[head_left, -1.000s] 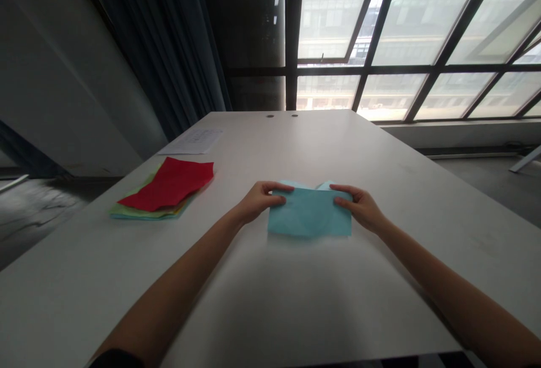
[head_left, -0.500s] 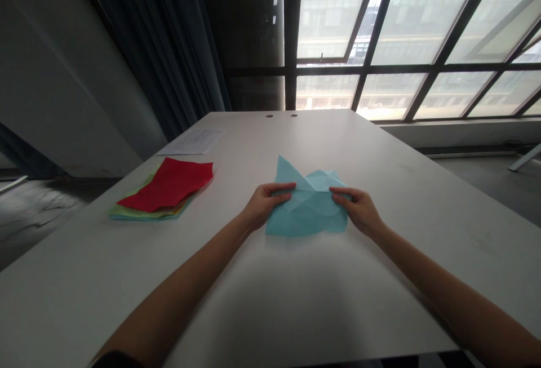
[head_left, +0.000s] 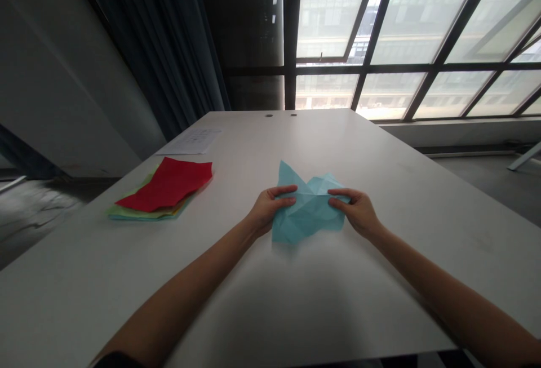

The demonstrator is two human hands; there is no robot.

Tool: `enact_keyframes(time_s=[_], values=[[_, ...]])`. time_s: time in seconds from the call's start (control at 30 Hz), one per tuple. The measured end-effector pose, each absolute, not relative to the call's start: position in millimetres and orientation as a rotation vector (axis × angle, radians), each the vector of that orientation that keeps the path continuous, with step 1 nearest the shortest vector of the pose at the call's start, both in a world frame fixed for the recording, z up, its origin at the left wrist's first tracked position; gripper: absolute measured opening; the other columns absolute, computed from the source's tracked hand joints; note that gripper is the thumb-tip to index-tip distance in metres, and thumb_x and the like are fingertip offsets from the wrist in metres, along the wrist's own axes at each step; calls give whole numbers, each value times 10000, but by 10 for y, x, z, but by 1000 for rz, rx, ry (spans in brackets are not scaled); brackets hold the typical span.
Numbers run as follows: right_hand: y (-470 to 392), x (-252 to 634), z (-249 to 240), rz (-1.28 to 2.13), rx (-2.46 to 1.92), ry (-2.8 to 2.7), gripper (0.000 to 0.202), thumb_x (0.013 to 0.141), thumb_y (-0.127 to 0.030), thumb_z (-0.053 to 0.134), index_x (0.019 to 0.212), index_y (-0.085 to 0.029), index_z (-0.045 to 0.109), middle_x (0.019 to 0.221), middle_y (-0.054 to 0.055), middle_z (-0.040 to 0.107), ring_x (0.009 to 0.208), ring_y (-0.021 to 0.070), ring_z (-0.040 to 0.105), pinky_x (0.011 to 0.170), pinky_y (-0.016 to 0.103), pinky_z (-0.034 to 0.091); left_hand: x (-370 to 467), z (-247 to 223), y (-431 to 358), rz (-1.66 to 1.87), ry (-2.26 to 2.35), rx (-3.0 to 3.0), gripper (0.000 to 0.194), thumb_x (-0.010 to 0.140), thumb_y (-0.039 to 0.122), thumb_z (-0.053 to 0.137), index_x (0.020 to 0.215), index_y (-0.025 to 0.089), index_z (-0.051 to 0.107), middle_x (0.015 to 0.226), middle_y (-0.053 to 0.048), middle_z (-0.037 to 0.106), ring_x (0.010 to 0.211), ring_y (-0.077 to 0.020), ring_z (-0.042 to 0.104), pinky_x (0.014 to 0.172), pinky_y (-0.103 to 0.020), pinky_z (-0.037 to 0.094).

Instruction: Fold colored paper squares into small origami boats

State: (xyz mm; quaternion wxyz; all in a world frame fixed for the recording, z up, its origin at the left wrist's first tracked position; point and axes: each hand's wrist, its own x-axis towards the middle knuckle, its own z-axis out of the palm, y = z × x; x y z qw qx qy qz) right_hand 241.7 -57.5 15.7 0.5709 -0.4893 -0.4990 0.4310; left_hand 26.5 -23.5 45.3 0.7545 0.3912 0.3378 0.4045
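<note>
Grey floor with darker streaks shows at the far left, past the side of the desk nearest the red sheet. Above that floor, behind the red sheet and to its left, stands a grey wall; a dark blue curtain hangs in folds behind the sheet. On the near side of the red sheet, at the bottom, a dark cuff rings the left forearm.

The red sheet lies askew on a small pile of coloured paper: a pale green sheet pokes out at its left, and a blue edge shows lowest of all. Just beyond the red sheet a white printed sheet lies flat, its print too small to read.

Right of the red sheet, the left hand has its grip pinched, thumb against fingers, on the left side of a light blue sheet. This creased paper is well to the right of the red sheet, over the desk, with a pointed flap rising at its left; whether its lower edge touches the desk I cannot tell. The right hand, farther from the red sheet, grasps the paper's right side in a matching pinch. Behind it, up and right of the red sheet, run dark-framed windows.
</note>
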Motion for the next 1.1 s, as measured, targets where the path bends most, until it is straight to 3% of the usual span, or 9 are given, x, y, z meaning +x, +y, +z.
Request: enact_keyframes(time_s=[0.73, 1.1], values=[[-606, 2238, 127, 1010, -1152, -1174, 222, 542, -324, 748, 717, -201, 686, 655, 1, 648, 592, 137, 556, 555, 252, 438, 467, 285, -435, 1038, 795, 847, 329, 513, 220, 782, 820, 158, 679, 765, -35, 685, 686, -148, 621, 733, -307, 479], [-627, 2228, 133, 1085, -1139, -1185, 321, 564, -354, 732, 845, -202, 700, 774, 47, 683, 698, 191, 601, 652, 319, 489, 453, 303, -435, 979, 691, 683, 321, 514, 161, 779, 814, 155, 663, 767, -46, 687, 685, -166, 635, 705, -315, 503]])
